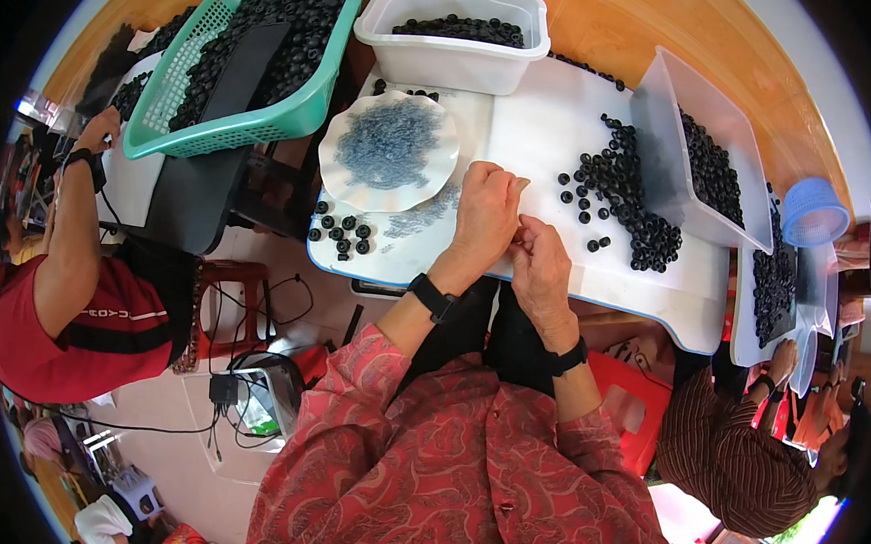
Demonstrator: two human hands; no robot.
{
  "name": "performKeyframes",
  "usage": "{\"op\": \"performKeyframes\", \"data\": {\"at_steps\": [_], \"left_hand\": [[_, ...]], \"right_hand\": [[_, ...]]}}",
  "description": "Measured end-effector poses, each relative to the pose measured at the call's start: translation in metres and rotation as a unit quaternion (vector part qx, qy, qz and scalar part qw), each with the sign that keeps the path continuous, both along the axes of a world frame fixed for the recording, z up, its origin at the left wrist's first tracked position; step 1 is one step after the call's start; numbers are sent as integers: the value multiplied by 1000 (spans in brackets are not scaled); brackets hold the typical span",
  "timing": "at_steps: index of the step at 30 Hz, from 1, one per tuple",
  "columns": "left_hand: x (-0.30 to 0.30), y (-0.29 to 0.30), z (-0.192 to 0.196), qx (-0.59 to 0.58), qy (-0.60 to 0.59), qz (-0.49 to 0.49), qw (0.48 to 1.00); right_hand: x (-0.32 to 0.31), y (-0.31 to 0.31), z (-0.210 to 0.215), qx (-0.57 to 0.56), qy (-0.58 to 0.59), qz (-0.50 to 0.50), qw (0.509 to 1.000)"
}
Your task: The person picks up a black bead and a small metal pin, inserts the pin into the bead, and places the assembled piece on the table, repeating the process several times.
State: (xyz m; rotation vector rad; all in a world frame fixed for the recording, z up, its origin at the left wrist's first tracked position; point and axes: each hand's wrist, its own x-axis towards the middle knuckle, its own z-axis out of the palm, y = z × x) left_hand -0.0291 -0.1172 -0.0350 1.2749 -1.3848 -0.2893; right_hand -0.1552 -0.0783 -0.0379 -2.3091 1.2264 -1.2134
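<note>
Close together over the front edge of the white table (527, 132) are my two hands. My left hand (489, 209) is closed, its thumb pressed against the curled fingers. Just below it my right hand (540, 267) pinches with thumb and forefinger. What either holds is too small or hidden to make out. Left of them stands a white wavy-rimmed plate (332, 152) heaped with small, clear bluish pieces (386, 143); more lie scattered beside it. Several round black parts with holes (345, 239) sit at the table's left corner. A larger loose pile of black parts (618, 181) spreads out right of my hands.
A white tub (446, 65) of black parts stands at the back. A translucent bin (667, 131) of them lies tilted at the right. Far left, a green basket (297, 113) is full beside a person in red (78, 326). A striped-shirted person (730, 449) works at the right.
</note>
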Motion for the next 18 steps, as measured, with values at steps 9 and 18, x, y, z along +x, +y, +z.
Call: {"op": "performKeyframes", "data": {"at_steps": [9, 18], "left_hand": [[-14, -12, -5, 7, -79, 43, 996], [-15, -11, -6, 21, -152, 15, 988]], "right_hand": [[-2, 1, -10, 71, -63, -11, 995], [-9, 2, 0, 95, -54, -4, 994]]}}
